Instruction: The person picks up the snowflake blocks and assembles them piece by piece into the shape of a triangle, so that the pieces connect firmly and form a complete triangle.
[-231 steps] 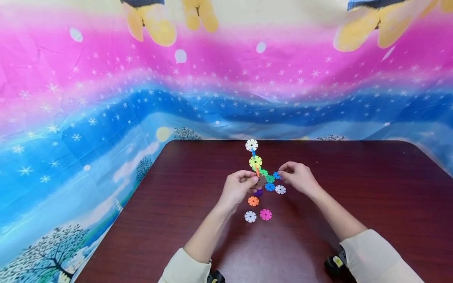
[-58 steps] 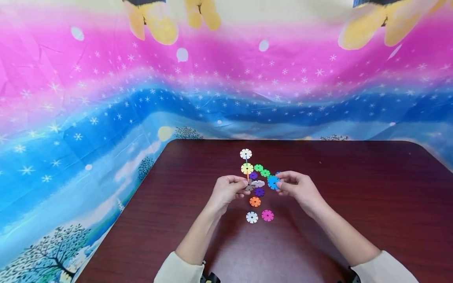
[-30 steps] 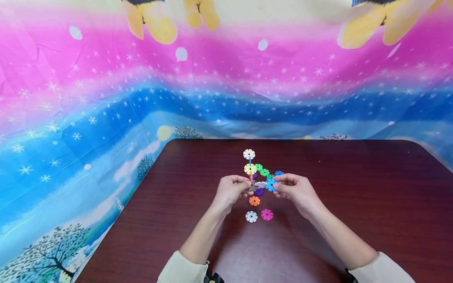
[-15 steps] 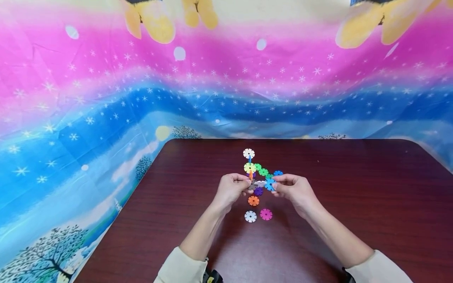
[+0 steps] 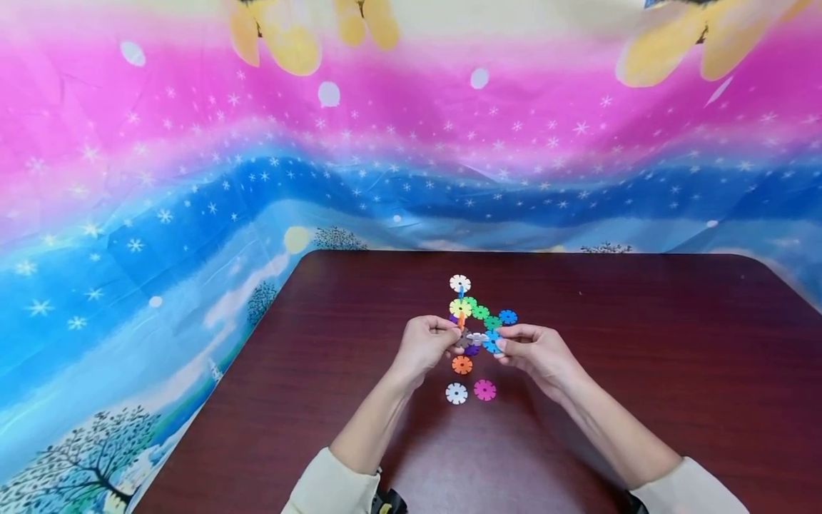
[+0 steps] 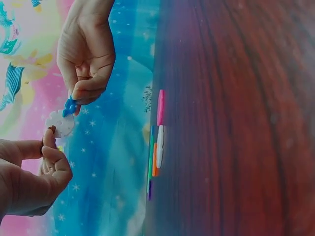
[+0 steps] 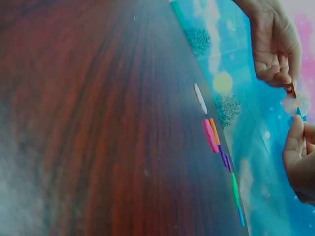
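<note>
My left hand (image 5: 424,350) pinches a brown notched plastic disc (image 5: 464,339), part of a chain of snowflake-shaped building discs. Above it the chain runs through an edge-on orange disc (image 5: 461,320), a yellow disc (image 5: 459,308) and a blue one to a white disc (image 5: 459,284) at the top. On the brown disc's right sits another white disc (image 5: 477,338), seen flat in the left wrist view. Between thumb and fingers, my right hand (image 5: 539,353) pinches a light blue disc (image 5: 491,343) at that white disc's right edge. The left wrist view shows both hands raised above the table.
Loose discs lie on the dark red table (image 5: 610,321): orange (image 5: 462,365), white (image 5: 457,393), pink (image 5: 484,390), purple (image 5: 472,350), several green (image 5: 480,313) and blue (image 5: 508,316). A printed cloth (image 5: 411,143) hangs behind the table.
Earlier, a white and a blue disc lay on the table; the white now joins the brown disc, and the right hand has brought the blue one leftward against it. The chain has shifted slightly right.
</note>
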`<action>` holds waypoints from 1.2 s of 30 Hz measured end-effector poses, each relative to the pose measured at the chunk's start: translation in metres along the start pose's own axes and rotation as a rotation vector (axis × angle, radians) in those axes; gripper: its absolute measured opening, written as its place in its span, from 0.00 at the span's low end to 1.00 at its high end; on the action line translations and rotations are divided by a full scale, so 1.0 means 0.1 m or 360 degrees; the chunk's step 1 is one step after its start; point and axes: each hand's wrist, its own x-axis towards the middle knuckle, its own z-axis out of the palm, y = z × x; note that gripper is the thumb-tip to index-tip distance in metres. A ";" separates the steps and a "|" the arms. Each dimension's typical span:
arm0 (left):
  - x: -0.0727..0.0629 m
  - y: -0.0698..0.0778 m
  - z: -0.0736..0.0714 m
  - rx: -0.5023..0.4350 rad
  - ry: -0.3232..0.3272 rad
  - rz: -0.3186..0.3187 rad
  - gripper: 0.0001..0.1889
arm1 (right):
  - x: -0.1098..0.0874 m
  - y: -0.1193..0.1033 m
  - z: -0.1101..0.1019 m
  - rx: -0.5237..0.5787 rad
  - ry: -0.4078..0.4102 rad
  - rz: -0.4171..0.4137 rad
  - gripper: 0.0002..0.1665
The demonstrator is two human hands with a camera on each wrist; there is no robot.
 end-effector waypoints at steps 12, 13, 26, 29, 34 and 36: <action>0.00 0.08 -0.04 -0.0006 -0.0038 -0.0006 0.06 | 0.13 -0.21 -0.17 -0.0270 -0.0170 -0.0062 0.09; 0.00 0.07 -0.05 -0.0010 -0.0047 -0.0010 0.06 | 0.18 -0.25 -0.22 -0.0359 -0.0150 -0.0075 0.12; -0.03 0.04 -0.19 -0.0009 -0.0037 -0.0058 0.07 | 0.95 -0.11 -0.57 -0.2046 -0.0131 -0.0263 0.15; -0.03 0.02 -0.22 -0.0031 -0.0024 -0.0056 0.08 | 1.02 -0.05 -0.53 -0.2185 -0.0183 -0.0274 0.18; -0.02 0.02 -0.26 -0.0057 -0.0002 -0.0044 0.08 | 1.09 0.01 -0.52 -0.2322 -0.0211 -0.0294 0.20; -0.02 0.02 -0.27 -0.0061 -0.0004 -0.0046 0.08 | 1.10 0.01 -0.53 -0.2316 -0.0193 -0.0287 0.18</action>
